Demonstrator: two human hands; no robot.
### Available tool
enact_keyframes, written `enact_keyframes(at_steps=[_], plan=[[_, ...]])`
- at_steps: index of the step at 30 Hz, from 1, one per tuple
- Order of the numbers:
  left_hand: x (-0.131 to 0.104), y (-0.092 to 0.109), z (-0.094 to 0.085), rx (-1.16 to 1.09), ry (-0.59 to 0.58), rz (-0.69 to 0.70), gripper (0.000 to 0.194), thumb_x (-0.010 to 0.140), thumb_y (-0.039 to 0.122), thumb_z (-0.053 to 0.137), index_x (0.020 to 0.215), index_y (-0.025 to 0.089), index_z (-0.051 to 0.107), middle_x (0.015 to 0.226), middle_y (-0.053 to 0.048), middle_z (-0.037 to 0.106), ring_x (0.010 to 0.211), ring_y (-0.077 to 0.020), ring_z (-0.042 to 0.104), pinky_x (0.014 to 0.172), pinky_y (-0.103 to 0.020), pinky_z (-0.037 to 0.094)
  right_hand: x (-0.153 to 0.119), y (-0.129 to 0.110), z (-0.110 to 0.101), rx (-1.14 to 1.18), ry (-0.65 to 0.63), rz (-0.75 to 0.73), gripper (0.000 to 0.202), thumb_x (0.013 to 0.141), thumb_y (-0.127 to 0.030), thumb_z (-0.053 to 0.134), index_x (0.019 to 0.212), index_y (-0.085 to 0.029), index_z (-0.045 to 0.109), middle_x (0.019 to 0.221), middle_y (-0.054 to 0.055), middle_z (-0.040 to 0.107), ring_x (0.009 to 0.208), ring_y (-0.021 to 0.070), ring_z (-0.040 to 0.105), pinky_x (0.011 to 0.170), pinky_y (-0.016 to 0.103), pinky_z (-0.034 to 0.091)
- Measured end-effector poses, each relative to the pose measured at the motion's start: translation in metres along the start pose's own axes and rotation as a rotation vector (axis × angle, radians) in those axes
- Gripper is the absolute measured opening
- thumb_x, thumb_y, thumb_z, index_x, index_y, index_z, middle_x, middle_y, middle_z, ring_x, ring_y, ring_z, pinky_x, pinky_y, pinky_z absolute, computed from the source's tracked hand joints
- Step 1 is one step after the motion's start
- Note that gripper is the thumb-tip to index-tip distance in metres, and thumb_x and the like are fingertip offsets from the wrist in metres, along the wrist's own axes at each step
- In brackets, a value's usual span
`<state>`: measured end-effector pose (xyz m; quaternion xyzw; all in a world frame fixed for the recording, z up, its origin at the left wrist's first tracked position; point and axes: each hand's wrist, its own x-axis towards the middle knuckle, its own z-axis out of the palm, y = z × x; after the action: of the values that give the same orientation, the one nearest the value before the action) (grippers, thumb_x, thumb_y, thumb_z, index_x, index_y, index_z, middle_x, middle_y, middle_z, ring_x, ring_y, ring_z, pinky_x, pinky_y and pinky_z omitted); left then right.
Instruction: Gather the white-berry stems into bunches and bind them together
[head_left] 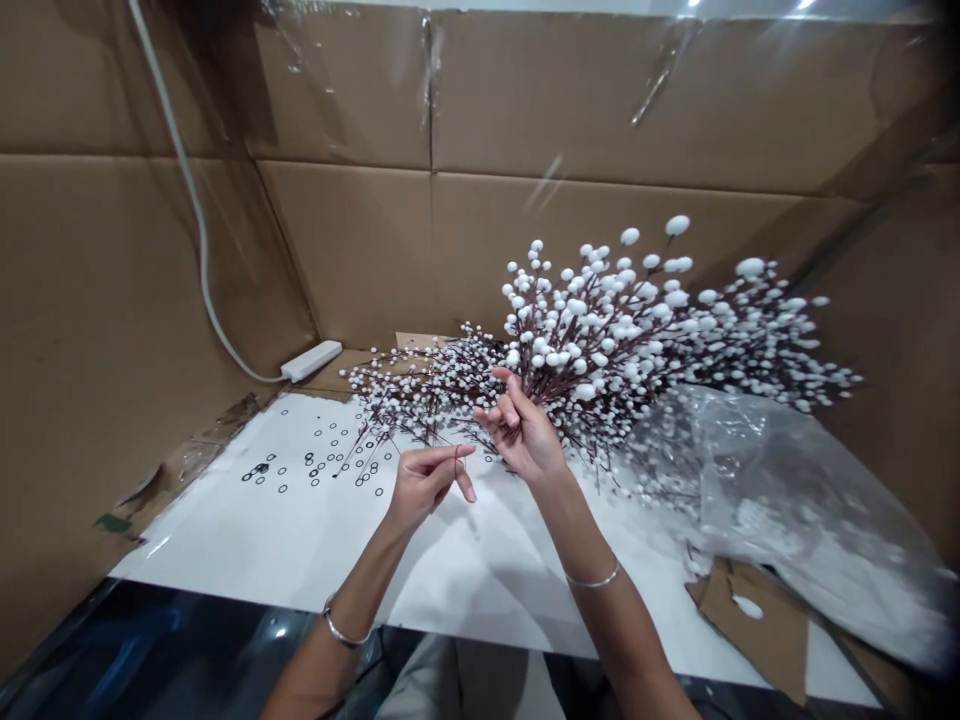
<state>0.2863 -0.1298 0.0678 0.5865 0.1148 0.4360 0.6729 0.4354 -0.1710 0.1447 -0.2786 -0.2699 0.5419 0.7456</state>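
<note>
The left hand (431, 482) has two fingertips apart, with a thin dark ring (456, 456) against them at 2 o'clock; whether they pinch it I cannot tell. At its 2 o'clock, the right hand (527, 437) curls loosely, its grip unclear. Loose rings (315, 483) lie at the left hand's 9 o'clock. White-berried sprays (581, 335) spread just beyond the right fingers, at 1 o'clock.

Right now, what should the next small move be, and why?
Probably ease the left hand toward the right hand: a thin dark loop seems to sit at the left fingertips, and the right hand, close by, appears to hold white-berried sprays.
</note>
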Motion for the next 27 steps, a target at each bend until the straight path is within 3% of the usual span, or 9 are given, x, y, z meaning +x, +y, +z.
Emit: enact_keyframes(at_steps=[5,7,10,13,16,19,24,27], plan=[[0.000,0.004,0.002,0.056,0.099,0.064,0.027,0.075,0.037,0.074,0.091,0.016,0.076,0.047,-0.003,0.062,0.037,-0.0102,0.054,0.038,-0.018,0.028,-0.003,0.000,0.004,0.009,-0.008,0.022,0.016,0.093,-0.029,0.049,0.102,-0.021,0.059,0.043,-0.011,0.038,0.052,0.0058,0.062,0.090,0.027,0.056],[0.002,0.009,0.003,0.077,0.192,0.097,0.022,0.074,0.037,0.075,0.079,0.015,0.076,0.042,0.000,0.058,0.033,-0.0082,0.049,0.036,-0.018,0.026,-0.003,0.000,0.004,0.023,-0.014,0.021,0.016,0.094,-0.028,0.047,0.102,-0.020,0.059,0.043,-0.010,0.039,0.051,0.0057,0.061,0.089,0.027,0.056],[0.006,0.016,0.005,0.096,0.268,0.110,0.031,0.076,0.045,0.070,0.072,0.014,0.074,0.038,0.000,0.054,0.030,-0.0061,0.042,0.035,-0.019,0.021,-0.004,0.002,0.004,0.042,-0.027,0.028,0.016,0.094,-0.027,0.047,0.101,-0.020,0.060,0.042,-0.010,0.041,0.052,0.0063,0.062,0.086,0.027,0.057],[0.009,0.023,0.009,0.176,0.226,0.061,0.041,0.082,0.051,0.061,0.080,0.013,0.076,0.054,-0.006,0.067,0.041,-0.0097,0.051,0.038,-0.021,0.029,-0.004,0.005,0.003,0.070,-0.036,0.050,0.016,0.093,-0.027,0.049,0.102,-0.020,0.060,0.046,-0.009,0.048,0.063,0.0091,0.068,0.083,0.026,0.058],[0.009,0.025,0.015,0.363,0.201,0.075,0.031,0.083,0.043,0.064,0.090,0.016,0.077,0.080,-0.008,0.075,0.058,-0.0135,0.061,0.048,-0.022,0.040,-0.003,0.008,0.002,0.126,-0.026,0.065,0.018,0.092,-0.027,0.050,0.105,-0.019,0.061,0.053,-0.006,0.058,0.083,0.0122,0.071,0.084,0.025,0.057],[0.007,0.023,0.021,0.608,0.183,0.221,0.023,0.079,0.033,0.070,0.097,0.021,0.076,0.090,-0.004,0.075,0.062,-0.0128,0.062,0.054,-0.023,0.044,-0.002,0.009,0.001,0.179,0.005,0.125,0.020,0.093,-0.026,0.048,0.104,-0.017,0.062,0.057,-0.003,0.062,0.097,0.0141,0.069,0.082,0.024,0.057],[0.011,0.015,0.021,0.980,0.187,0.580,0.018,0.080,0.025,0.070,0.097,0.022,0.074,0.085,-0.001,0.075,0.063,-0.0116,0.065,0.056,-0.022,0.043,-0.001,0.009,0.000,0.239,0.026,0.202,0.024,0.095,-0.023,0.041,0.099,-0.016,0.064,0.067,-0.001,0.068,0.103,0.0109,0.067,0.091,0.025,0.054],[0.015,0.015,0.019,1.095,0.175,0.685,0.012,0.081,0.025,0.069,0.091,0.020,0.073,0.082,0.000,0.075,0.061,-0.0112,0.066,0.055,-0.022,0.042,-0.003,0.009,0.002,0.283,0.036,0.218,0.026,0.096,-0.022,0.040,0.098,-0.015,0.065,0.055,-0.003,0.061,0.100,0.0104,0.068,0.094,0.027,0.053]])
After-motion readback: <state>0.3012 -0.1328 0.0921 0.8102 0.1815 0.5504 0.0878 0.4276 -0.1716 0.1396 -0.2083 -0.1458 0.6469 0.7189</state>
